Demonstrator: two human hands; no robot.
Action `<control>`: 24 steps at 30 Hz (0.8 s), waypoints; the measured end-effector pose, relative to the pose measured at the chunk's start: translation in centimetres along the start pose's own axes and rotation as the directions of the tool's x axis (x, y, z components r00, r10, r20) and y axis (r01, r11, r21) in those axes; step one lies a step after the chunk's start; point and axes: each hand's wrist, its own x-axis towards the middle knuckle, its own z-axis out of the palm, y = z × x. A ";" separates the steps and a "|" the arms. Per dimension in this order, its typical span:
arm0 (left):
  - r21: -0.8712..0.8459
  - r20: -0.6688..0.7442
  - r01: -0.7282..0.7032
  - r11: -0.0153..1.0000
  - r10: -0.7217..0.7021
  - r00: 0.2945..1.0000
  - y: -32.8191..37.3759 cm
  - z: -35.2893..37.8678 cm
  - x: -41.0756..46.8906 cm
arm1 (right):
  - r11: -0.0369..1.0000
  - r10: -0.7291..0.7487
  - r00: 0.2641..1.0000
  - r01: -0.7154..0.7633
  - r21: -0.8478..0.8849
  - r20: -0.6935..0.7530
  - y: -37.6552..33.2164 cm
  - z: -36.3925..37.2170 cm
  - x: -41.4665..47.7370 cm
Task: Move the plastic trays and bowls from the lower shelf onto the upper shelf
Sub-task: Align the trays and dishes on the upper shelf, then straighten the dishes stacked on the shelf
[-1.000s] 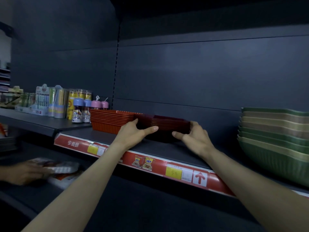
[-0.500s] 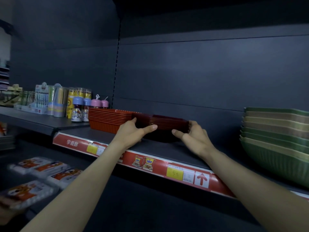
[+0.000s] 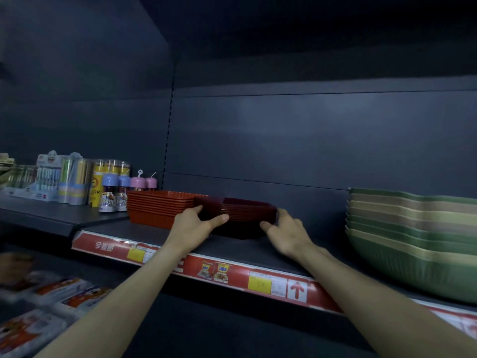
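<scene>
Squareness matters: left hand [image 3: 192,224] and right hand [image 3: 286,229] clasp the dark red tray stack [image 3: 245,215]; seat it flush beside the orange trays [image 3: 157,210].

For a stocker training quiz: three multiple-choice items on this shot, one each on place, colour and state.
1. Where is the dark red tray stack?
A. on the floor
B. on the shelf, right of the orange tray stack
C. in a cart

2. What colours are the stacked bowls at right?
A. blue and white
B. all black
C. green and beige

3. What are the hands doing?
A. left hand and right hand each grip one end of the dark red tray stack
B. both hang free
C. both hold a broom

Key: 1 B, it sits beside that stack; 2 C, their rims show both colours; 3 A, a thumb lies on its front at each end.
</scene>
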 end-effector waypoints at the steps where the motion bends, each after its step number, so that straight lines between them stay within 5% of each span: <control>1: 0.004 -0.030 -0.009 1.000 0.009 1.000 0.4 -0.2 -0.5 | 1.000 0.013 1.000 -0.012 -0.028 0.011 -0.2 -0.2 -0.4; 9: -0.105 -0.243 -0.157 0.982 0.127 0.962 3.3 0.4 -5.7 | 0.957 -0.137 0.990 0.143 -0.254 0.041 -2.7 -3.7 -6.6; 16: -0.203 -0.086 -0.270 0.941 0.258 0.962 9.1 2.5 -10.5 | 0.878 -0.317 0.948 0.296 -0.377 0.006 -2.9 -8.9 -13.2; 24: -0.327 0.118 -0.298 0.897 0.352 0.929 18.1 7.2 -11.8 | 0.849 -0.480 0.837 0.369 -0.377 -0.263 1.6 -16.9 -17.4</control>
